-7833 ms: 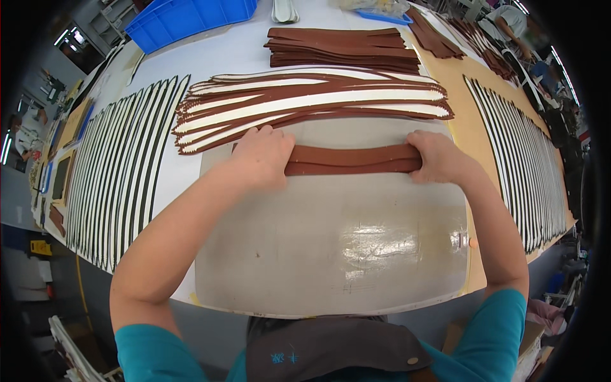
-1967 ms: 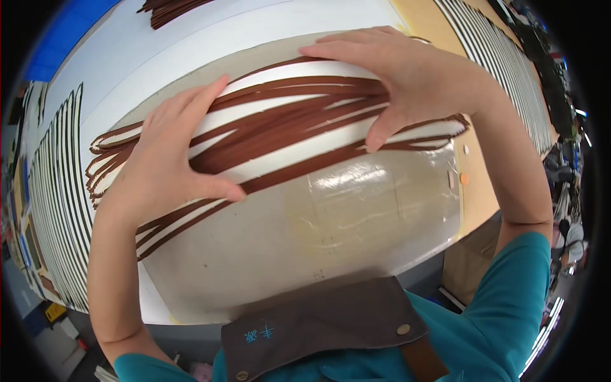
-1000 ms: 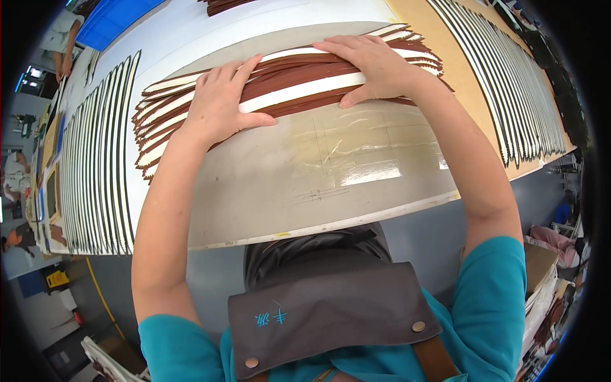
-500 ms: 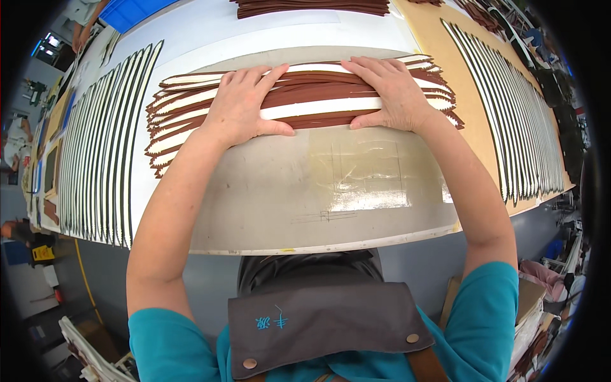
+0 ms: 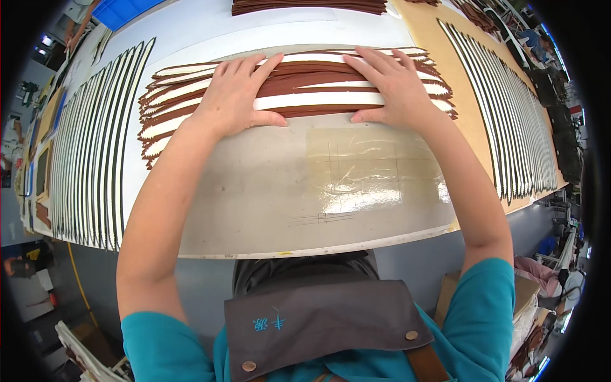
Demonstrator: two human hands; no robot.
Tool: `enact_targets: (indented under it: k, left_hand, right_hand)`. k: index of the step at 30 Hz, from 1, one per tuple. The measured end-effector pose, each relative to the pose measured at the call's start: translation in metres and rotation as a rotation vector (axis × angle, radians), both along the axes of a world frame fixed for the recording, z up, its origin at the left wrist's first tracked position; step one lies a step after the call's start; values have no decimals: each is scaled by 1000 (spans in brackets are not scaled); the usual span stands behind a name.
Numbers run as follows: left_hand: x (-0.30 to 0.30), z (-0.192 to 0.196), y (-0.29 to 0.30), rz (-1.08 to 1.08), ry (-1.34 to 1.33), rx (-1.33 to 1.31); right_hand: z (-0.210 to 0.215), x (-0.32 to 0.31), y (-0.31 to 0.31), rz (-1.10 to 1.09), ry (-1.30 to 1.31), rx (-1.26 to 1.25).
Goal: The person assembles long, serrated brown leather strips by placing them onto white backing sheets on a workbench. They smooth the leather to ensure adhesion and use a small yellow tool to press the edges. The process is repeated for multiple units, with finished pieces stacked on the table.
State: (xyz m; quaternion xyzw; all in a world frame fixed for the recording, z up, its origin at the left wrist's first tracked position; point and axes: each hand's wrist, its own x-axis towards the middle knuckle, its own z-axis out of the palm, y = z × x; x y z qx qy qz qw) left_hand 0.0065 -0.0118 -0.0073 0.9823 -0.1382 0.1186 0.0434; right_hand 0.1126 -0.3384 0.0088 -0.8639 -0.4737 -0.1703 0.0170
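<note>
On the far half of the grey work mat (image 5: 267, 191) lies a bundle of brown-and-white zigzag-ended strips (image 5: 318, 100), its ends reaching past the mat's sides. The left hand (image 5: 235, 95) and right hand (image 5: 400, 89) span it with fingers spread open on top, thumbs at its near edge. Beyond the mat sits a stack of brown strips (image 5: 309, 6); rows of black-edged white strips (image 5: 102, 146) flank it.

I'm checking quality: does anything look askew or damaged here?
Beyond the left hand, the brown-and-white strip ends stagger instead of lining up; the glossy patch on the grey mat looks creased.
</note>
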Motion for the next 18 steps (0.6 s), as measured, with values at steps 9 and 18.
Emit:
enact_targets:
  k: [9, 18]
  left_hand:
    - [-18, 3, -19, -33, -105, -65]
    - [-78, 55, -11, -9, -65, -377]
  right_hand:
    - [4, -26, -34, -38, 10, 145]
    - [80, -92, -19, -79, 354, 238]
